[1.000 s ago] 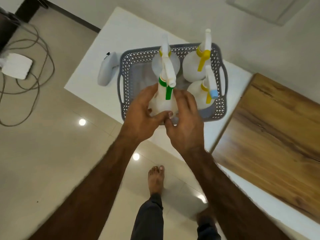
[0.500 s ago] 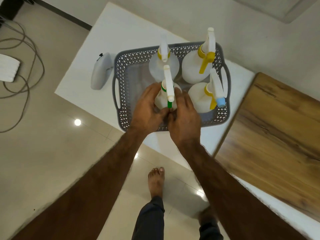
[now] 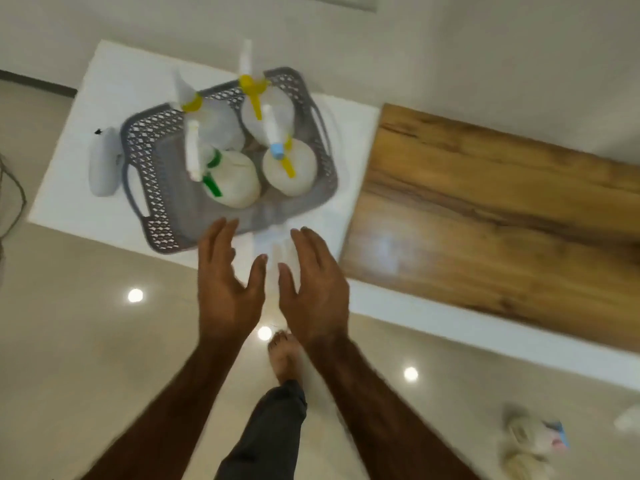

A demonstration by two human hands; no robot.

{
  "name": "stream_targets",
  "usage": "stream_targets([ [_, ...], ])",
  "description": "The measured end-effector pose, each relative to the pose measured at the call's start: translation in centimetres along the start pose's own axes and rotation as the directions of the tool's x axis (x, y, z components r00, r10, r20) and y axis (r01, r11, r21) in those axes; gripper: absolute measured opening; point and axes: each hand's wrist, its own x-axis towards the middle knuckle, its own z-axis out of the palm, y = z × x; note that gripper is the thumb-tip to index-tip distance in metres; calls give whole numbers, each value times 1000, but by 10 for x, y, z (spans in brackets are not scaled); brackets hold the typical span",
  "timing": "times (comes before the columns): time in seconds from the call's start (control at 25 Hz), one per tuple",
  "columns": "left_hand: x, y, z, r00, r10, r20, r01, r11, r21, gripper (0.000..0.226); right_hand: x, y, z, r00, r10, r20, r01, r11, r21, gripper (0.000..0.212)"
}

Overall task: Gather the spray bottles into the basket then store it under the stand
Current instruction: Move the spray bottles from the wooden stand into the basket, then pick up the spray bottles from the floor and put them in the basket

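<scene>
A grey perforated basket sits on the white stand and holds several white spray bottles. The green-trigger bottle stands at the basket's near left. Beside it is a bottle with a blue nozzle tip, and two yellow-collared bottles stand behind. My left hand and my right hand hover just in front of the basket, both empty with fingers spread, palms facing each other.
A small white bottle-like object lies on the stand to the left of the basket. A wooden panel covers the stand's right part. My bare foot is on the glossy tiled floor; cloths lie at the lower right.
Both hands have let go of the green-trigger bottle, which now stands in the basket, and have drawn back toward me. The view has swung to the right.
</scene>
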Motion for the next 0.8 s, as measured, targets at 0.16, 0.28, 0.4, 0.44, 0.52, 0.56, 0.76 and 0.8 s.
stream_targets([
  [0.16, -97, 78, 71, 983, 128, 134, -129, 992, 1, 59, -87, 90, -80, 992, 116, -41, -116, 993, 11, 47],
  [0.28, -187, 132, 156, 918, 188, 348, -184, 982, -46, 55, -160, 183, -145, 960, 225, -165, -226, 974, 15, 47],
  [0.4, -261, 177, 237, 838, 234, 493, -222, 971, -83, 50, -225, 264, -200, 914, 292, -282, -300, 954, 13, 48],
  [0.44, -289, 188, 264, 810, 251, 530, -235, 967, -100, 48, -248, 295, -217, 889, 327, -319, -337, 941, 25, 47],
  [0.52, -340, 206, 316, 753, 289, 591, -270, 955, -122, 45, -289, 358, -246, 835, 409, -368, -424, 905, 43, 49],
  [0.56, -365, 213, 343, 725, 301, 620, -283, 950, -131, 44, -309, 391, -257, 807, 449, -383, -470, 881, 43, 50],
  [0.76, -457, 197, 471, 543, 305, 782, -348, 930, -120, 42, -391, 529, -251, 722, 564, -401, -605, 796, 31, 53],
  [0.8, -469, 184, 497, 497, 292, 817, -355, 928, -116, 43, -406, 556, -241, 705, 580, -408, -625, 780, 29, 53],
])
